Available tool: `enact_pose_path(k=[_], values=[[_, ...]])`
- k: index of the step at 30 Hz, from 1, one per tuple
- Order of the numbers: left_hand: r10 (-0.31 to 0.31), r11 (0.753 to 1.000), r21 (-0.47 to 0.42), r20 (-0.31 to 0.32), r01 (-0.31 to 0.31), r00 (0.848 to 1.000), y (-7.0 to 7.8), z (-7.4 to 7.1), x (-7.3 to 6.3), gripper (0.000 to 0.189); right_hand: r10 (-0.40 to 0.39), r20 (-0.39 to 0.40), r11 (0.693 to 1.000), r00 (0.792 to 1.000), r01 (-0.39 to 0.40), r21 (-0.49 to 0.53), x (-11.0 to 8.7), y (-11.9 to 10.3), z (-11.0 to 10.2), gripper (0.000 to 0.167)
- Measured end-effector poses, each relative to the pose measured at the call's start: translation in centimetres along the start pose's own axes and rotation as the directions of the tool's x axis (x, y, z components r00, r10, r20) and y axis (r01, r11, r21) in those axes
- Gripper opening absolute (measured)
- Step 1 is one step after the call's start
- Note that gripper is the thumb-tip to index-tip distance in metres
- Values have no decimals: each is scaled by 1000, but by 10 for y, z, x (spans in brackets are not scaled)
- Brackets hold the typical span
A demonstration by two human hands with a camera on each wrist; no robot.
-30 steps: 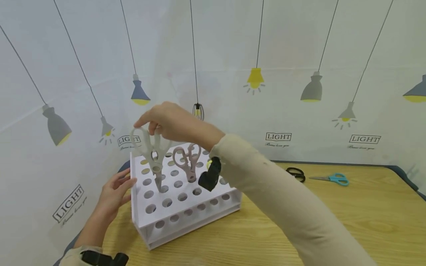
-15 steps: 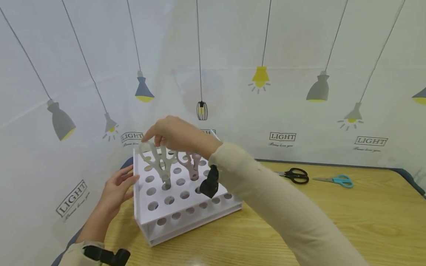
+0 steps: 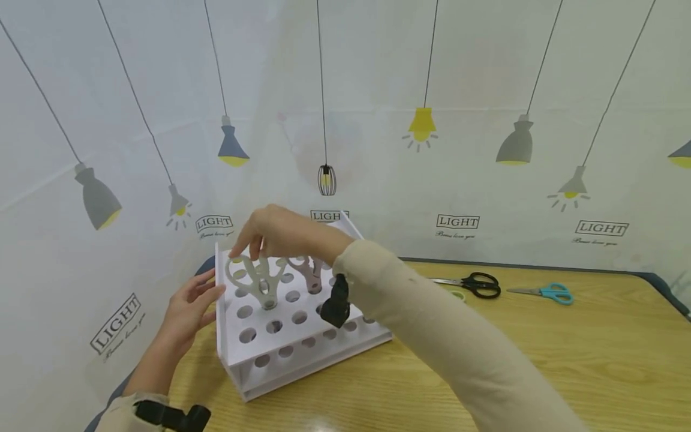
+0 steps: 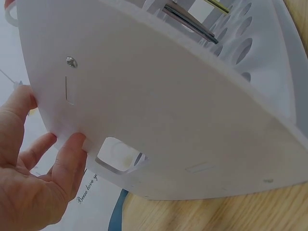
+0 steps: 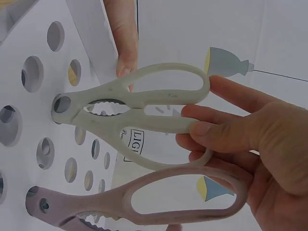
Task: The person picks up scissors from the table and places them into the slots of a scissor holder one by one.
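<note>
My left hand (image 3: 186, 309) touches the left side panel of a white rack (image 3: 261, 346) full of round holes. In the left wrist view, its fingertips rest against the panel (image 4: 144, 96) near the edge. My right hand (image 3: 286, 231) pinches the handles of pale grey-green scissors (image 3: 264, 287), which stand blades-down in a hole. In the right wrist view, the thumb lies against one handle loop and the scissors' pivot (image 5: 62, 103) sits at the hole's rim. Mauve scissors (image 5: 113, 195) stand in a hole beside them. Metal blades (image 4: 192, 21) show beneath the rack's top.
On the wooden table (image 3: 594, 354) right of the rack lie black-handled scissors (image 3: 484, 285) and blue-handled scissors (image 3: 556, 293). A light green handle (image 3: 457, 295) peeks from behind my right sleeve (image 3: 426, 312). A white curtain printed with lamps (image 3: 378, 72) hangs behind the table.
The right hand has moved down with the pale scissors, whose blades have sunk into the hole up to the pivot. The left hand stays at the panel.
</note>
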State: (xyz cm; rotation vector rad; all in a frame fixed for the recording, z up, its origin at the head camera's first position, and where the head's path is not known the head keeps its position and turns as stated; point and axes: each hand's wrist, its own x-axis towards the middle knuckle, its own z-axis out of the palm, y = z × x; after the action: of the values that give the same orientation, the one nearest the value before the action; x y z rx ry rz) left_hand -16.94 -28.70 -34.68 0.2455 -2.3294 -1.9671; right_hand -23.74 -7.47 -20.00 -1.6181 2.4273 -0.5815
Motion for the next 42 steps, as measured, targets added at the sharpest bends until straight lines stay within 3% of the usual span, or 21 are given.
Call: enact_pose_path(k=[3,11,20,33,42], values=[[4,1000,5,1,-4,1000,0,-1,0,73,-5,24,1000,1000,5,28,1,-1,0,42],[9,1000,-18,6,-9,1000,1,-3,2,72,-8,54,999,998,11,-43,1,-4,-2,46],[-1,1000,-29,-9,1,1000,3,-8,-1,74,-29,32,998,999,30,-47,5,-3,1,47],[-39,999,-3,-2,39,999,3,-6,1,76,14,39,998,999,-16,54,2,-1,2,45],[-17,1000,-20,13,17,1000,0,0,0,75,32,45,997,998,-35,71,-7,-1,0,44]])
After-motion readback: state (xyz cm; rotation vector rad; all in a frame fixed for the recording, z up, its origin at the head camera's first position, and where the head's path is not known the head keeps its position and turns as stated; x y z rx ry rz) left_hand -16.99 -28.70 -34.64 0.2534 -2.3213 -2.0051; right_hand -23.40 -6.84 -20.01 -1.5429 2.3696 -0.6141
